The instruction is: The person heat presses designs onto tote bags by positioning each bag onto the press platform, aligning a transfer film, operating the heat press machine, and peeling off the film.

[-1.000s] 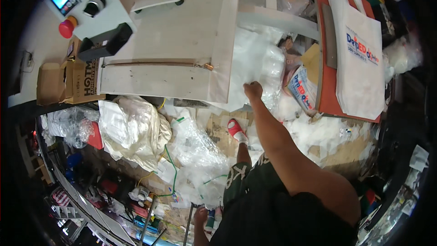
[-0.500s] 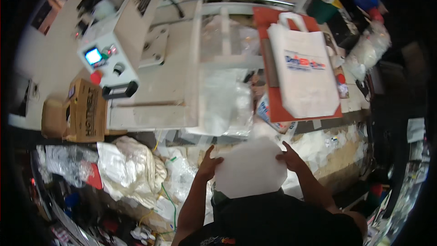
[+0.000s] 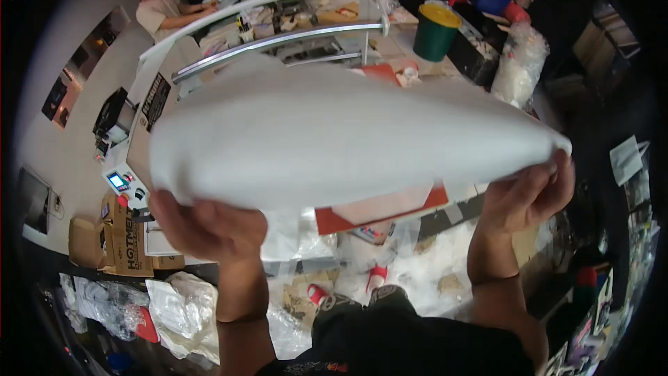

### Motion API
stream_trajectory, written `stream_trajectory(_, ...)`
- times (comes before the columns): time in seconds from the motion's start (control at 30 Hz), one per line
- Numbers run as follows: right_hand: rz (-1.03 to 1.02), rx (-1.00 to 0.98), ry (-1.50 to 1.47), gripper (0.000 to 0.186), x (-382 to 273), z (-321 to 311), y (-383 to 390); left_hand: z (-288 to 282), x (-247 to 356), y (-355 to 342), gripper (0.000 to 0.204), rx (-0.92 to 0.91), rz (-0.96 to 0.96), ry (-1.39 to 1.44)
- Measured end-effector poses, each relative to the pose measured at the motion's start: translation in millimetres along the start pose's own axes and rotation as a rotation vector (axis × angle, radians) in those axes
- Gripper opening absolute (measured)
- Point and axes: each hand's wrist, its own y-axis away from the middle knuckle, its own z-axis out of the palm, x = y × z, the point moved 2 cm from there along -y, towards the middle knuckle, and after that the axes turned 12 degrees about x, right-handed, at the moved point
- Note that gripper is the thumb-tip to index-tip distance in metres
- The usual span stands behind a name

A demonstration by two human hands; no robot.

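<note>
A wide white piece of fabric [image 3: 348, 132] is stretched sideways in front of me, raised high over the work table. My left hand [image 3: 209, 226] grips its lower left end, with the fingers partly behind the fabric. At the tapered right end, my right hand [image 3: 532, 191] pinches a corner. Beneath the fabric, a red board [image 3: 330, 221] shows its front edge and a corner, with part of a white bag [image 3: 383, 202] lying on it. The fabric hides most of the board and the machine bed.
To the left stands a white machine with a lit control panel [image 3: 120, 181], above an open cardboard box [image 3: 129, 240]. Plastic-wrapped bundles [image 3: 184, 310] lie at lower left. A green bucket [image 3: 436, 38] and a wrapped bundle [image 3: 520, 63] are at far right. Another person [image 3: 163, 14] works at far left.
Both hands have risen from near my body and moved wider apart, bringing the white fabric up and spreading it. My view has tilted up, so the far table and another person now show.
</note>
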Motion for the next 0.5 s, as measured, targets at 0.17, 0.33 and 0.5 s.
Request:
stream_trajectory(0.17, 0.270, -0.727, 0.781, 0.025, 206, 4, 25, 156, -49, 90, 0.042, -0.439, -0.148, -0.239)
stream_trajectory(0.33, 0.369, -0.815, 0.946, 0.028, 308, -68, 94, 193, -82, 186, 0.043, -0.585, -0.363, -0.442)
stream_trajectory(0.5, 0.201, -0.773, 0.836, 0.030, 309, -85, 111, 189, -73, 187, 0.044, -0.526, -0.383, -0.519)
